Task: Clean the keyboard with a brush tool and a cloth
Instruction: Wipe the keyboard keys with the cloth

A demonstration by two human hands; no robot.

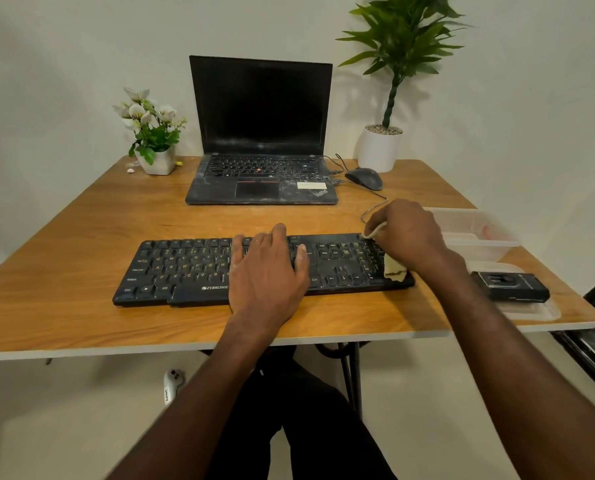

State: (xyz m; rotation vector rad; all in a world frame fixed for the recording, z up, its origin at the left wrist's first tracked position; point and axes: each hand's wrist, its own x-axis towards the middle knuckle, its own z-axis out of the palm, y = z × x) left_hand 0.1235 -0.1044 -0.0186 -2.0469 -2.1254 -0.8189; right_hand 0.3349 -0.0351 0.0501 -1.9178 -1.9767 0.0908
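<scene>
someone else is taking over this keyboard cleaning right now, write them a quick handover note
Left hand: lies flat on the middle of the keyboard, steadying it.
Right hand: holds the yellowish cloth against the number pad at the keyboard's right end.
Black case, perhaps the brush kit, and clear plastic container sit on the table to the right.
Done: cloth wiping has begun at the right end.
Left: cannot tell whether brushing is finished; wipe the remaining keys.

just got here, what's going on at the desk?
A person is cleaning the black keyboard on the wooden table. The left hand lies flat on the middle keys, holding it down. The right hand grips a yellowish cloth and has it on the number pad at the right end. A dusty laptop sits behind, lid open, screen dark. No brush is clearly visible.
</scene>
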